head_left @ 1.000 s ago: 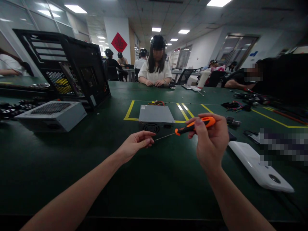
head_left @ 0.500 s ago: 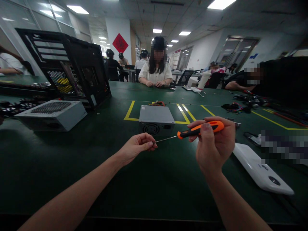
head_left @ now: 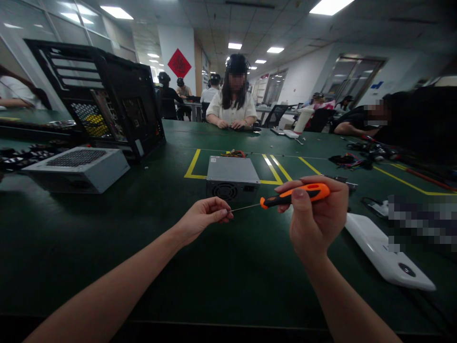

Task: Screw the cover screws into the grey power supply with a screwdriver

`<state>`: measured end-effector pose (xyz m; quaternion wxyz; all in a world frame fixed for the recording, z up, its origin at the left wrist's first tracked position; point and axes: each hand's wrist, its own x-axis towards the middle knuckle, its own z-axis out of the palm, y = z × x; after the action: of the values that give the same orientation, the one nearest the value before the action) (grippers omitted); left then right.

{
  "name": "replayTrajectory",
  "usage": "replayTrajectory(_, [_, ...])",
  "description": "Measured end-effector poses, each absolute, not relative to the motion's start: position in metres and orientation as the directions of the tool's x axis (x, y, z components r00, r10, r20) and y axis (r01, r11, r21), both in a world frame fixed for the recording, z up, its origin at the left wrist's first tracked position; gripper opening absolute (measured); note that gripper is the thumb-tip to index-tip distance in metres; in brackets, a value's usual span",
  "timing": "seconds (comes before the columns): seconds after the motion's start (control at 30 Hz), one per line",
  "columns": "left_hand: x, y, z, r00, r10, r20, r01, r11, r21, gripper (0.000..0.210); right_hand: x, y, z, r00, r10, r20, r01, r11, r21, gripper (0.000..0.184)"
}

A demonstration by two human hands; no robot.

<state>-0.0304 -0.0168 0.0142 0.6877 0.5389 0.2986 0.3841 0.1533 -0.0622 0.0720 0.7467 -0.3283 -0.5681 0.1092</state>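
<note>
An orange-and-black screwdriver (head_left: 291, 196) lies in the grip of my right hand (head_left: 316, 219), thumb along the handle and fingers round it. Its thin shaft slants down to the left and ends at the fingertips of my left hand (head_left: 207, 216). Those fingertips are pinched together at the tip; whatever small thing they may hold is hidden. Just beyond both hands, a grey computer power supply (head_left: 233, 170) rests on the green table (head_left: 228, 281), its round fan grille and power socket facing me. Coloured wires come out behind it.
At the left stand a second power supply (head_left: 80, 166) and an open black computer case (head_left: 117, 100). A white device (head_left: 387, 252) lies right of my right hand, with cables (head_left: 352, 159) farther back. Yellow tape (head_left: 194, 164) marks the table. Another person (head_left: 233, 102) sits opposite.
The screwdriver handle has turned in my right hand and shifted slightly left, together with that hand. My left hand keeps its pinch at the tip. The power supply stays in place.
</note>
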Motion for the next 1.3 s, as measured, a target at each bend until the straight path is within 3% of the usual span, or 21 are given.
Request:
replayTrajectory(0.73, [-0.037,-0.013,0.018,0.457,0.888,0.048,-0.163,0.030,0.986,0.014,0.163,-0.064,0.064,0.055,0.307,0.950,0.523,0.802,-0.289,0.034])
replayTrajectory(1.03, [-0.036,-0.009,0.018,0.360,0.933,-0.014,-0.324,0.140,0.936,0.015,0.162,-0.060,0.057,0.160,0.430,0.889,0.517,0.730,-0.446,0.030])
replayTrajectory(1.3, [-0.043,0.000,0.014,0.290,0.956,-0.050,-0.425,0.175,0.888,0.020,0.156,-0.062,0.054,0.076,0.503,0.861,0.438,0.759,-0.482,0.026])
